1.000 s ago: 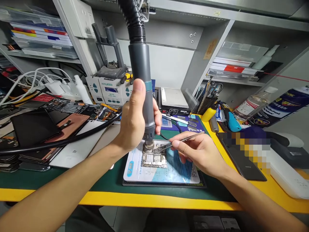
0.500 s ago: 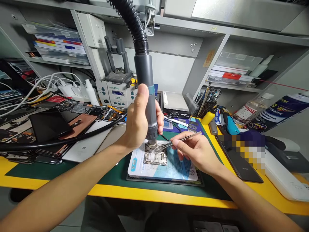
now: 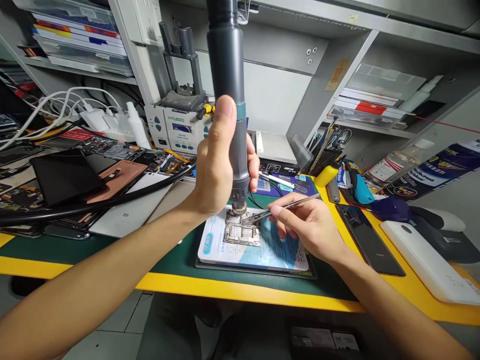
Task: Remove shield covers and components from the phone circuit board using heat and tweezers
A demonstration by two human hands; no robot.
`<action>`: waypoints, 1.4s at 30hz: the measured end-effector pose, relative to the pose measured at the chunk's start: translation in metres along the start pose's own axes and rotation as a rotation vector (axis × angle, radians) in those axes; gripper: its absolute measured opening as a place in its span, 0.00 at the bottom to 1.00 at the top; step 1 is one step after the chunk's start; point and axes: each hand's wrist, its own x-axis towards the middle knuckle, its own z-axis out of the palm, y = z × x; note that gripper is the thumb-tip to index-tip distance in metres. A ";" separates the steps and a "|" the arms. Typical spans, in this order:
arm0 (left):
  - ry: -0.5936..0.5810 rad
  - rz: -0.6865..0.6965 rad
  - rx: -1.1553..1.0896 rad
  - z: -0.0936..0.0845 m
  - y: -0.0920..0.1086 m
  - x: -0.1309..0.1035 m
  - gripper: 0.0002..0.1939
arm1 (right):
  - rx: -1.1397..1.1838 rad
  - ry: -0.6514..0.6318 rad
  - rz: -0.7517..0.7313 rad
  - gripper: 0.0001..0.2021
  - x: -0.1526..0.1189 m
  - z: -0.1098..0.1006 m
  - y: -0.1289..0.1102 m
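My left hand (image 3: 217,165) is wrapped round a dark grey hot air gun (image 3: 228,70), held upright with its thumb along the front. The metal nozzle points down just over the upper part of a phone circuit board (image 3: 242,232); whether it touches is hard to see. The board lies on a white and blue mat (image 3: 277,250). My right hand (image 3: 303,225) pinches metal tweezers (image 3: 290,204), whose tips reach to the board's upper area beside the nozzle. What, if anything, sits between the tips is too small to make out.
A hot air station (image 3: 180,127) stands behind, its black hose (image 3: 150,200) crossing the left side. Phones and parts pile up at left, including a black screen (image 3: 67,177). At right lie a dark phone (image 3: 369,240), a white device (image 3: 427,260), a yellow cap (image 3: 325,175) and bottles (image 3: 397,162).
The view has tilted and shifted slightly, so the bench looks a little higher. The hot air gun stays over the board, and the tweezers remain by the nozzle.
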 end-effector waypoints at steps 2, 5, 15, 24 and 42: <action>0.001 -0.011 -0.006 0.001 -0.003 0.001 0.35 | -0.012 0.004 0.000 0.26 0.000 0.000 0.001; -0.010 -0.024 -0.012 0.003 -0.005 0.001 0.35 | -0.011 0.007 -0.009 0.26 -0.001 0.000 0.002; -0.013 -0.051 -0.012 0.010 -0.002 -0.002 0.35 | -0.088 0.008 -0.018 0.28 -0.001 0.000 -0.001; -0.047 -0.010 -0.027 0.005 0.003 -0.002 0.34 | -0.059 0.000 -0.017 0.26 -0.001 0.002 -0.001; -0.043 -0.017 0.018 0.009 0.000 -0.007 0.34 | -0.083 0.008 -0.001 0.25 -0.001 0.001 -0.001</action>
